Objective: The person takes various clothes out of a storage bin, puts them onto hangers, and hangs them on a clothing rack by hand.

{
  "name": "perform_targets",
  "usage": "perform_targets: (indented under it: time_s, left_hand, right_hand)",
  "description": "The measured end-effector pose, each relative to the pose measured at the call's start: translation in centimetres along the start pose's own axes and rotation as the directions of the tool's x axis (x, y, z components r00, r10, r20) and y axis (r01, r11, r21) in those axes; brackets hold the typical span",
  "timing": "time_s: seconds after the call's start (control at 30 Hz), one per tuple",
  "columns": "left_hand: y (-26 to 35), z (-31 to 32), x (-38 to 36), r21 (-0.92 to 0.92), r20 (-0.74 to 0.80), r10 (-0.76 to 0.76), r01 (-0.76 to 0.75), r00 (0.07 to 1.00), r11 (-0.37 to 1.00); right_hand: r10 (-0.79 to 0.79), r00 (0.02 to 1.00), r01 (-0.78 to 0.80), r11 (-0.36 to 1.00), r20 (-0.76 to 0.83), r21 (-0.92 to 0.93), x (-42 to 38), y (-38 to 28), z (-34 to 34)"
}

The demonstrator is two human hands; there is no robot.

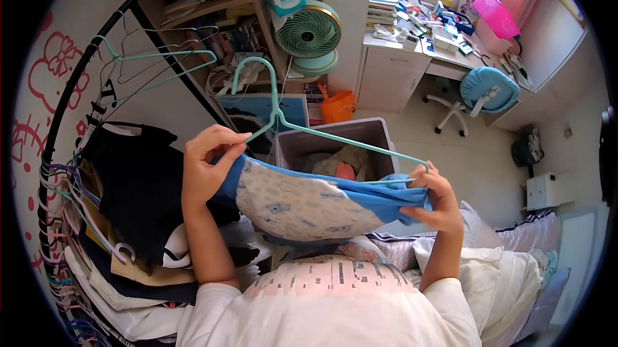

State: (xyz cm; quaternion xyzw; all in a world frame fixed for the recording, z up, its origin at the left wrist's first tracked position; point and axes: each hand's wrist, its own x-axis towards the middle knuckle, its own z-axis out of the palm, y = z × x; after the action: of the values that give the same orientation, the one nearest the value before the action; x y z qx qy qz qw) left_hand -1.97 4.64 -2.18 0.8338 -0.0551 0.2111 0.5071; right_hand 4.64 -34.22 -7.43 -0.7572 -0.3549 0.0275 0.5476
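Observation:
A blue garment with a pale printed panel (302,205) hangs between my two hands. A mint green hanger (347,140) lies along its upper edge, partly inside the cloth, its hook pointing up. My left hand (211,161) pinches the garment and the hanger's left arm between thumb and fingers. At the hanger's right end, my right hand (438,199) is closed on bunched blue cloth, with fingertips at the hanger's tip. Below and beyond the garment stands a grey bin (386,134) with crumpled clothes in it.
On the left a black rack (56,112) holds dark and light clothes and several hangers. Ahead are a shelf with a green fan (310,33), an orange bag (338,106), a cluttered desk and a blue chair (488,89). White bedding (479,276) lies at the right.

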Motion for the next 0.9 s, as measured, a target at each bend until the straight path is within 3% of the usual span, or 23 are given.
perform_targets:
  time_s: [0.03,0.07,0.1,0.13,0.17,0.27,0.3,0.33,0.4,0.43,0.53,0.6,0.67,0.73,0.8,0.87,0.9]
  left_hand:
    - [-0.2,-0.3,0.1,-0.007,0.007,0.004,-0.004,1.0,1.0]
    - [-0.5,-0.7,0.1,0.027,-0.015,0.009,-0.009,1.0,1.0]
    - [-0.6,-1.0,0.1,0.062,-0.037,0.015,-0.012,0.999,0.998]
    - [-0.6,-1.2,0.1,0.058,-0.031,0.017,-0.015,0.999,0.998]
    - [-0.5,-1.3,0.0,0.066,-0.031,0.028,-0.026,0.999,0.998]
    - [-0.6,-1.7,-0.1,0.075,-0.027,0.037,-0.035,0.999,0.997]
    - [-0.7,-1.9,-0.2,0.064,-0.007,0.038,-0.037,0.999,0.997]
    - [-0.7,-2.0,-0.3,0.054,0.012,0.04,-0.041,0.999,0.998]
    - [-0.8,-2.0,-0.5,0.018,0.061,0.017,-0.018,0.998,1.0]
    - [-0.8,-2.0,-0.6,-0.016,0.11,-0.004,0.006,0.994,1.0]
    - [-1.3,-2.2,-0.8,-0.156,0.182,0.038,-0.009,0.982,0.988]
    - [-1.5,-2.1,-0.8,-0.232,0.204,0.091,-0.042,0.975,0.972]
    - [-1.7,-1.7,-0.6,-0.308,0.221,0.147,-0.074,0.964,0.949]
    - [-1.9,-1.1,0.0,-0.326,0.239,0.2,-0.116,0.95,0.938]
    - [-2.6,-1.0,0.0,-0.341,0.244,0.188,-0.097,0.951,0.935]
    - [-3.6,-2.0,-0.7,-0.401,0.138,0.089,-0.026,0.986,0.915]
    - [-3.9,-2.7,-1.1,-0.431,0.137,0.109,-0.039,0.985,0.901]
  right_hand:
    - [-0.037,0.999,0.037,0.991,0.0,0.13,0.2,0.3,-0.3]
    - [-0.032,0.999,0.032,0.992,-0.005,0.124,-0.2,0.5,-0.6]
    - [0.107,0.991,-0.133,0.897,0.086,0.421,-0.7,0.8,-1.2]
    - [0.205,0.956,-0.294,0.691,0.211,0.661,-1.1,1.1,-1.7]
    - [0.184,0.952,-0.303,0.674,0.244,0.673,-1.4,1.4,-2.1]
    - [0.298,0.914,-0.405,0.681,0.274,0.61,-1.1,-0.1,-2.5]
    - [0.309,0.935,-0.351,0.726,0.176,0.591,-1.1,-0.5,-2.5]
    - [0.31,0.935,-0.352,0.727,0.175,0.59,-0.9,-0.7,-2.6]
    - [0.195,0.973,-0.175,0.971,-0.12,0.16,0.1,-0.9,-3.0]
    - [0.105,0.98,-0.111,0.993,-0.168,-0.028,0.6,-0.6,-3.4]
    - [0.14,0.966,-0.118,0.987,-0.216,0.113,2.9,-0.6,-4.3]
    - [0.127,0.967,-0.109,0.99,-0.223,0.088,5.6,-0.1,-4.6]
    - [-0.037,0.974,0.039,0.999,-0.226,0.005,9.3,0.8,-3.4]
    - [-0.052,0.999,0.053,0.996,0.009,-0.068,12.4,1.2,-0.8]
    - [-0.001,0.959,-0.004,1.0,0.285,0.016,14.1,2.0,1.6]
    - [0.056,0.953,-0.074,0.996,0.297,0.048,14.6,2.3,2.2]
    - [0.078,0.958,-0.116,0.985,0.275,0.125,14.8,2.3,1.4]
